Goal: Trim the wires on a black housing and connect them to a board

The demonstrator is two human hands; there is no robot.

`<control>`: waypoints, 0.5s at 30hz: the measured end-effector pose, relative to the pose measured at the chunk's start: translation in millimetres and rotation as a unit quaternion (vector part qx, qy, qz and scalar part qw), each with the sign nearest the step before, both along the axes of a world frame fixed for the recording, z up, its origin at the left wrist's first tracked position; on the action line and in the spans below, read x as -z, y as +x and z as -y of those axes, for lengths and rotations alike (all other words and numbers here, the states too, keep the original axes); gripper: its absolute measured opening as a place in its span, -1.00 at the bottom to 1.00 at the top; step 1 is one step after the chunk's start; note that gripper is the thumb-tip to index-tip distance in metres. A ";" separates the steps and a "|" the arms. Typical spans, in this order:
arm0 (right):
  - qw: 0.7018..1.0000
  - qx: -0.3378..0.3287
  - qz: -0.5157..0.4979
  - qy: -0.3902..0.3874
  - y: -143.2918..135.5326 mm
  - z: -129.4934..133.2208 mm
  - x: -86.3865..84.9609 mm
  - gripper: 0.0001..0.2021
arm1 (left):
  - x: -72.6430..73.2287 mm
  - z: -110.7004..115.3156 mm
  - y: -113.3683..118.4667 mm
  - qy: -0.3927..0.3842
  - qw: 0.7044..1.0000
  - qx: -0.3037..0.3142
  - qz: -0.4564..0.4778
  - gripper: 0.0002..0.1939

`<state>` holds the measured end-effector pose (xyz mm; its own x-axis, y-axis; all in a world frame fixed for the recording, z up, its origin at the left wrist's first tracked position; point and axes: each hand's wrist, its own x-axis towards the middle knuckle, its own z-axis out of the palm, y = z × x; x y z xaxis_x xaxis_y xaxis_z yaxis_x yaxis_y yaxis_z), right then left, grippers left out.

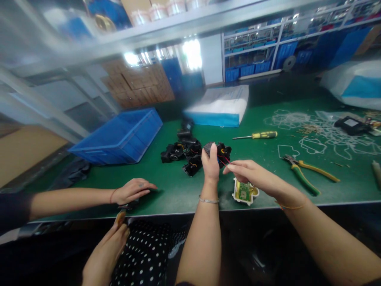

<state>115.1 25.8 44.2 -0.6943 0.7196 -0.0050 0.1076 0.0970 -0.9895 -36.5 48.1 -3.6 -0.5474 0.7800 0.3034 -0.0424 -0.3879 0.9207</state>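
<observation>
My left hand [211,165], with a bracelet at the wrist, is wrapped round a dark rounded part [210,147] above the green bench. Thin red wires [224,159] run from beside that part to the fingertips of my right hand [245,172], which are pinched on them. Below my right hand, a white housing with a green circuit board [244,192] lies near the bench's front edge. Several black housings with wires [193,153] are heaped just left of and behind my left hand.
A co-worker's hands [132,191] are at the left front edge. Behind them stands a blue bin [119,137]. A white bag [218,104] lies at the back. To the right are a screwdriver [263,135], pliers [303,171], white gaskets [312,145] and a black part [351,125].
</observation>
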 end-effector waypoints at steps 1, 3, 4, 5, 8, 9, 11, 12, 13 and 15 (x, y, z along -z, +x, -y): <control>0.999 -0.010 0.021 0.035 0.4 1.2 1.9 -0.67 | -0.8 0.6 0.7 -0.001 1.000 -0.006 0.001 -0.54; 0.993 -0.030 0.063 0.098 2.8 3.2 5.7 -0.61 | -2.7 1.6 1.2 -0.004 1.000 -0.020 0.010 -0.51; 0.989 -0.046 0.079 0.120 4.6 4.1 7.3 -0.60 | -3.3 1.6 0.7 -0.009 0.999 -0.024 0.022 -0.49; 0.984 -0.066 0.091 0.136 6.6 4.9 8.6 -0.58 | -3.6 1.4 -0.3 -0.016 0.999 -0.027 0.040 -0.46; 0.979 -0.084 0.070 0.170 11.7 7.1 10.0 -0.58 | -2.1 -0.7 -4.6 -0.047 0.994 -0.023 0.099 -0.41; 0.981 -0.057 0.042 0.181 12.2 7.7 9.8 -0.58 | -0.9 -1.6 -5.7 -0.052 0.993 -0.020 0.109 -0.40; 0.981 0.034 -0.045 0.183 9.8 8.1 9.1 -0.59 | 1.7 -2.6 -6.7 -0.053 0.993 -0.016 0.109 -0.40; 0.980 0.073 -0.095 0.161 6.7 7.7 8.4 -0.60 | 2.9 -2.8 -6.5 -0.054 0.993 -0.013 0.102 -0.40; 0.976 0.097 -0.148 0.126 2.4 6.8 7.5 -0.61 | 3.9 -2.8 -5.9 -0.055 0.994 -0.009 0.095 -0.40; 0.962 0.115 -0.245 0.045 -9.0 2.7 4.4 -0.66 | 5.5 -2.7 -3.1 -0.062 0.995 0.001 0.080 -0.40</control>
